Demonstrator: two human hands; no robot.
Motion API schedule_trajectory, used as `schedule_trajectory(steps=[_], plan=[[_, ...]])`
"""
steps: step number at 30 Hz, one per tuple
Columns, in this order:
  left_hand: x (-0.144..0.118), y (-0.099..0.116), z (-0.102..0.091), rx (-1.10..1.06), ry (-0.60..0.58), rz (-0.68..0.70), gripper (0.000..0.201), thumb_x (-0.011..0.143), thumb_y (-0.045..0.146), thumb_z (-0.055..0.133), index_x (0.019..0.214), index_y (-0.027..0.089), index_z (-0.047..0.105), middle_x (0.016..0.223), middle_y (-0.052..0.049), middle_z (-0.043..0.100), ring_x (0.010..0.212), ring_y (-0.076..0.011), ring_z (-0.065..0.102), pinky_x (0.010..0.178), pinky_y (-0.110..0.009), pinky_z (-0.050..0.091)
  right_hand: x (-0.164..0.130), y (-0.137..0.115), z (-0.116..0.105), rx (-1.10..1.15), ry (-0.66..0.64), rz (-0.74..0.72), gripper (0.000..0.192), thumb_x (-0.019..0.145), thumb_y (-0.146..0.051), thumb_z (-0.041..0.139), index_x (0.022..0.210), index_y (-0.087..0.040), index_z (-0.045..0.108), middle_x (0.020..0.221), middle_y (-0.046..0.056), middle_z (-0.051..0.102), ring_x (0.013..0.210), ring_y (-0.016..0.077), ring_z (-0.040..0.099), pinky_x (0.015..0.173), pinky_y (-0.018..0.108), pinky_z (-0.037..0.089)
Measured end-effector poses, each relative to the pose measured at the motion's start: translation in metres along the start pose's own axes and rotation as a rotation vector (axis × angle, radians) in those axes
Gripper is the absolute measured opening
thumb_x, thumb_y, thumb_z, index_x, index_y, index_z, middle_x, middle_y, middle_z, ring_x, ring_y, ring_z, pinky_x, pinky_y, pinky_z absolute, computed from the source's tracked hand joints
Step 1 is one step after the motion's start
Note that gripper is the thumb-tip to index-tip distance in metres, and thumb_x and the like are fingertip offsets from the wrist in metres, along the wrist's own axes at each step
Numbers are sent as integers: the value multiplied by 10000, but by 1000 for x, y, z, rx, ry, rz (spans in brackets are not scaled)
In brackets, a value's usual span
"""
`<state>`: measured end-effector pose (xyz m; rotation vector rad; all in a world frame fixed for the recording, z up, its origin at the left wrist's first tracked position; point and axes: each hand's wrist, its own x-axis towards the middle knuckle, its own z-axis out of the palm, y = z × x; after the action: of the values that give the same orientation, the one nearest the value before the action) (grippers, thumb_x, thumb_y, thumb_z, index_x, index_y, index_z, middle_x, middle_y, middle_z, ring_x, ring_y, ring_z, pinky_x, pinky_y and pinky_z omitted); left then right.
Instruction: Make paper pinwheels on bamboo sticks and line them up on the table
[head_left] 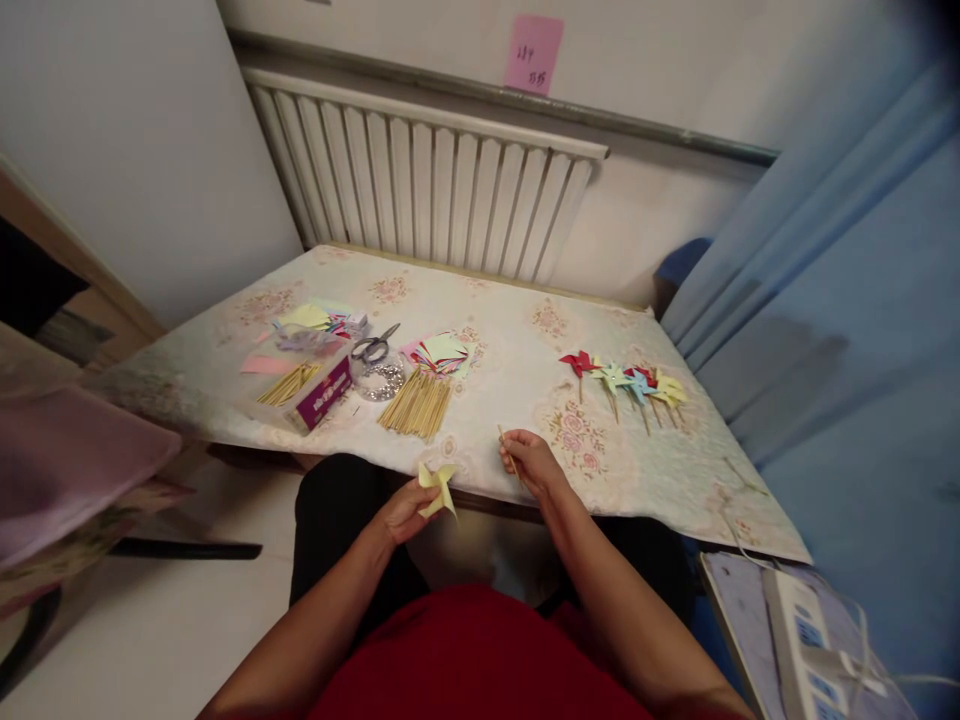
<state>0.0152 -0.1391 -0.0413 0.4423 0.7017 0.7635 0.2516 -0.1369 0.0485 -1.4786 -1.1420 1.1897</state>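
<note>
At lower centre the left hand (pixel 401 512) pinches a folded yellow paper pinwheel (pixel 438 488) while the right hand (pixel 531 462) grips a thin wooden stick (pixel 507 448) just beside it, both held at the bench (pixel 510 390) edge below loose sticks (pixel 417 405) and finished pinwheels (pixel 626 381) at right.

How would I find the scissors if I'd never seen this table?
Start at the flowery table below the white radiator. On its left half, look between the purple box and the stack of coloured paper squares. The scissors are the only metal thing with grey handles.
</note>
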Motion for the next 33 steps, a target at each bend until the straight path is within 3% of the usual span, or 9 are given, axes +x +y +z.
schedule_trajectory(steps=[2, 6, 13, 27, 30, 33], plan=[[-1, 0, 0, 12, 4, -2, 363, 553, 146, 846, 859, 94, 657, 687, -26, 642, 559, -118, 597, 542, -230, 481, -16, -16, 1, 416, -66, 17, 255, 627, -315, 698, 782, -161, 566, 616, -20, 576, 459, 70, 446, 422, 185, 305], [-1, -2, 0, 27, -9, 3, 357, 563, 136, 839, 864, 87, 653, 690, -36, 641, 564, -129, 605, 525, -230, 476, -41, -46, 2, 645, -74, 1, 303, 577, -225, 760, 832, -154, 615, 638, -8, 619, 456, 53, 442, 405, 156, 233], [-2, -1, 3, 39, -3, -21, 394, 578, 99, 817, 940, 96, 660, 782, -59, 685, 624, -147, 641, 579, -239, 510, -63, -72, 5, 620, -16, -74, 350, 591, -210, 756, 916, -162, 634, 640, -7, 631, 449, 59, 457, 388, 162, 250], [-4, 2, 5, -16, 19, -17, 371, 595, 104, 808, 911, 110, 612, 737, -26, 645, 618, -128, 610, 580, -240, 481, -71, -79, 7, 614, 11, -115, 320, 607, -203, 756, 906, -167, 649, 659, -9, 639, 450, 71, 487, 379, 185, 337], [-10, 12, 21, -90, -73, 31, 294, 628, 119, 791, 833, 122, 580, 712, -10, 603, 651, -113, 589, 623, -238, 470, -71, -79, 8, 626, 17, -104, 319, 597, -200, 760, 897, -168, 655, 651, -8, 642, 453, 72, 484, 378, 184, 337], [-21, 27, 50, -136, -260, 93, 276, 645, 148, 781, 708, 140, 512, 613, 29, 484, 563, -81, 484, 572, -236, 412, -71, -78, 10, 635, 20, -86, 315, 592, -201, 762, 886, -170, 654, 650, -7, 641, 457, 72, 484, 378, 183, 338]])
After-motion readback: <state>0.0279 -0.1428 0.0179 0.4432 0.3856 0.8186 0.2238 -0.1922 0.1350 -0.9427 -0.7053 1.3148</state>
